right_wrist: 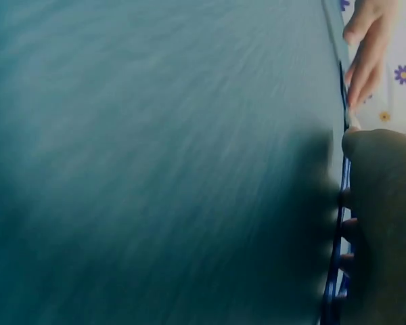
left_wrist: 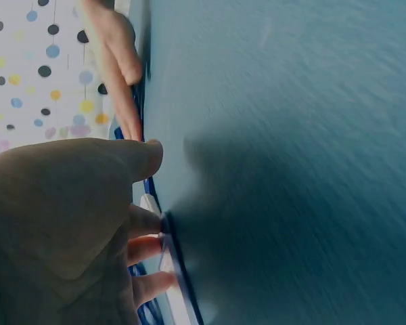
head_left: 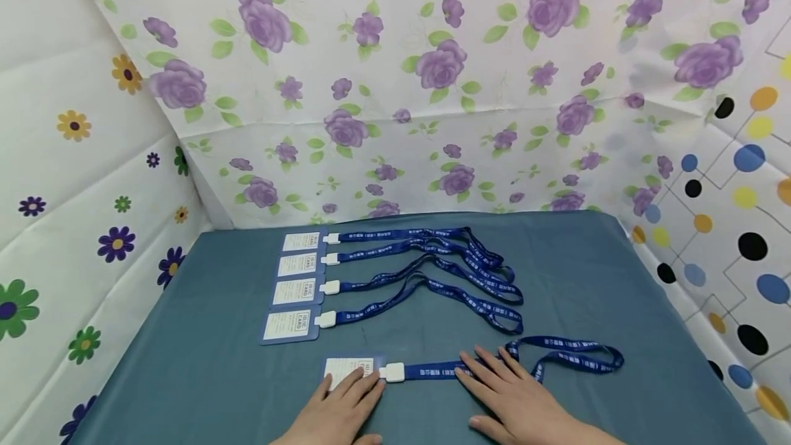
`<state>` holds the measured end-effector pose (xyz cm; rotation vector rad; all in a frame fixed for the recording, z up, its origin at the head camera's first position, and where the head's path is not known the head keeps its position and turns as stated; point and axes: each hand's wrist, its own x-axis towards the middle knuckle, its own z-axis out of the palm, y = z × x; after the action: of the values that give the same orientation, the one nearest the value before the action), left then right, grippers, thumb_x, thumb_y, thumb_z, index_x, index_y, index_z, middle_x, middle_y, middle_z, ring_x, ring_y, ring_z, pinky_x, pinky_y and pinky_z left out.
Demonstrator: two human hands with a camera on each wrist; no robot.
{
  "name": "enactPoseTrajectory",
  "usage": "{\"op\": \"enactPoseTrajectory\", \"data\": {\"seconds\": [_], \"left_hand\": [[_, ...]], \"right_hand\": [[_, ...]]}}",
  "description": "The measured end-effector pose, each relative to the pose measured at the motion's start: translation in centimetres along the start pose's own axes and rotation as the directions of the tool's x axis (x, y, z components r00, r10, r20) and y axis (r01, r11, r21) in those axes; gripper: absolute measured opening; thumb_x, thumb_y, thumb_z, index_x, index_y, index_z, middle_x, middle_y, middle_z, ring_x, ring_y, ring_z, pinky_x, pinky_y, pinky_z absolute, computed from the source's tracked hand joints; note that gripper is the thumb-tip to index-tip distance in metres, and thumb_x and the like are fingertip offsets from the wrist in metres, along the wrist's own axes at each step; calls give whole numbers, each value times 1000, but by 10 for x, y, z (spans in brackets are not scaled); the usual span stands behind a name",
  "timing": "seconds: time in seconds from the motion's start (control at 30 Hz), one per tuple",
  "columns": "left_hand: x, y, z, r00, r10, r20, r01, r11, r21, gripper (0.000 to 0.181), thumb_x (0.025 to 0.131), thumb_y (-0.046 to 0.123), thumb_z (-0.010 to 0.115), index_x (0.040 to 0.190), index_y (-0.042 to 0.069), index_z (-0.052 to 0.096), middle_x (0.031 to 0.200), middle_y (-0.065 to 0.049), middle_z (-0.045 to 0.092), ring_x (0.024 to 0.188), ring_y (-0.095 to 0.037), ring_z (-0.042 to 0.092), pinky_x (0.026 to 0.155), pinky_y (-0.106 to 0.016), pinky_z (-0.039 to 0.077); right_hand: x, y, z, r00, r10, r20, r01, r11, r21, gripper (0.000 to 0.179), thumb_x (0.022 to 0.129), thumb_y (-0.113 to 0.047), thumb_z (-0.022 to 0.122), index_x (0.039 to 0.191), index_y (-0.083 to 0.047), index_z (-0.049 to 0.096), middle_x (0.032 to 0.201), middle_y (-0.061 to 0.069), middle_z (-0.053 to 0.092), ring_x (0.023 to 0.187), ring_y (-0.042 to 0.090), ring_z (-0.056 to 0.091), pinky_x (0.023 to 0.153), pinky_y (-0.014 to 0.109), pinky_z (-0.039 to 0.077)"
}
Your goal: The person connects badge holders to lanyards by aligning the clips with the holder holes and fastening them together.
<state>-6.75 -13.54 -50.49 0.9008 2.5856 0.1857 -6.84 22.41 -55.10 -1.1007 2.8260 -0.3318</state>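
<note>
An ID card holder [head_left: 336, 367] with a blue frame lies on the table in front of me, its white clip [head_left: 395, 372] joined to a printed blue lanyard [head_left: 432, 370]. My left hand [head_left: 341, 405] rests on the card, fingers stretched over its lower right part beside the clip. Farther right, my right hand [head_left: 514, 393] lies with spread fingers across the lanyard strap and hides part of it. Beyond that hand the strap bends into a loop. In the left wrist view, the fingertips [left_wrist: 164, 279] touch the card holder's edge.
Several more badges [head_left: 289, 325] with blue lanyards [head_left: 377, 307] lie in a column farther back, straps running right. A blue-green cloth [head_left: 204, 362] covers the table. Flowered sheeting [head_left: 395, 88] hangs behind, with patterned sheets at both sides.
</note>
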Motion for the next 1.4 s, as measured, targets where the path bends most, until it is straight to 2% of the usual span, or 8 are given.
{"op": "enactPoseTrajectory", "data": {"seconds": [0.07,0.23,0.43,0.6,0.83,1.13,1.3,1.4], "left_hand": [[-6,-5,-1,999,-35,19,35,999,-30,77,100,71,35,158,20,43,163,1,37,150,-28,31,114,-67,28],[-17,-22,-7,994,-93,64,100,989,-110,77,99,68,46,157,18,44,163,-2,38,151,-32,30,110,-75,25],[-32,-47,-14,993,-108,41,114,978,-177,73,100,61,54,155,13,47,160,-8,41,148,-39,32,108,-76,25],[-39,-62,-19,988,-152,39,157,968,-196,70,99,57,59,153,13,50,158,-9,43,147,-40,35,108,-77,25],[-44,-73,-22,980,-197,40,201,954,-223,68,97,57,62,150,14,54,157,-7,45,145,-39,38,108,-77,25],[-51,-85,-25,979,-200,48,206,946,-250,68,97,55,64,149,13,55,156,-8,45,144,-39,39,108,-78,23],[-52,-86,-25,977,-205,57,212,946,-245,69,96,56,64,150,14,54,157,-8,44,144,-38,39,109,-78,23],[-51,-86,-25,975,-212,62,221,945,-243,70,95,57,64,150,14,54,158,-8,43,144,-38,38,109,-78,22]], "right_hand": [[-5,3,-2,1000,-18,-21,17,999,-31,64,107,-59,36,162,-27,33,167,3,30,151,33,29,120,29,-14],[-10,10,-4,999,-18,-45,13,995,-100,63,107,-59,36,161,-27,36,166,4,32,149,35,32,118,31,-19],[-14,18,-1,997,0,-78,-11,990,-144,63,106,-60,39,161,-30,36,166,3,32,150,32,30,120,35,-18],[-16,23,2,995,-9,-97,-7,986,-168,63,106,-60,40,161,-29,35,165,3,34,149,32,33,120,35,-17],[-18,29,3,991,-43,-128,12,972,-233,62,106,-58,43,159,-26,42,162,5,40,146,31,39,122,36,-14],[-27,31,-6,991,19,-129,-47,975,-216,61,106,-59,42,154,-23,50,159,5,44,145,33,40,121,37,-16],[-30,36,-10,989,45,-142,-79,967,-243,62,105,-60,43,153,-22,52,158,4,45,146,32,38,122,37,-13],[-32,38,-12,986,54,-155,-94,961,-261,60,105,-57,48,152,-20,54,157,4,47,146,32,39,123,37,-11]]}}
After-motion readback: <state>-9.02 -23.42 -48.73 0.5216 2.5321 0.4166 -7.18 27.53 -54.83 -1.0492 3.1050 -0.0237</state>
